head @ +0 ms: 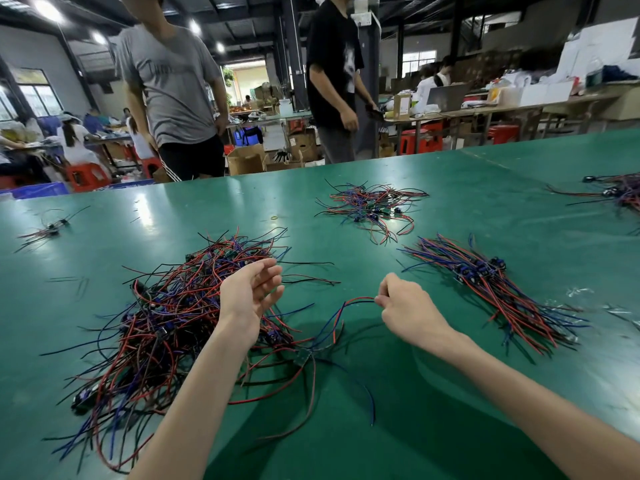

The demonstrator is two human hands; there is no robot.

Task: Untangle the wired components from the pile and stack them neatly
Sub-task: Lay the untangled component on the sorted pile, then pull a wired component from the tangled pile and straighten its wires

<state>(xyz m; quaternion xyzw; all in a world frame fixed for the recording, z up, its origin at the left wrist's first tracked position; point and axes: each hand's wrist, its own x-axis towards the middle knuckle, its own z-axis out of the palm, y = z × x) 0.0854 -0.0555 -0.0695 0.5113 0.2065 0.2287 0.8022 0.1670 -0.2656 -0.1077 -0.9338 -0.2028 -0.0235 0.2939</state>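
Note:
A big tangled pile (pixel 166 317) of red, blue and black wired components lies on the green table at the left. My left hand (pixel 251 292) hovers over its right edge, palm turned inward, fingers relaxed and holding nothing. My right hand (pixel 403 308) pinches the ends of a red and a blue wire (pixel 346 306). Those wires run down to a small green board (pixel 303 356) lying at the pile's lower right edge. A neat stack (pixel 491 289) of aligned components lies to the right of my right hand.
A smaller loose heap (pixel 372 206) sits further back at centre, another (pixel 620 192) at the far right edge, and a lone component (pixel 48 230) at far left. Two people stand beyond the far table edge (pixel 277 171). Bits of clear plastic (pixel 578 292) lie at the right.

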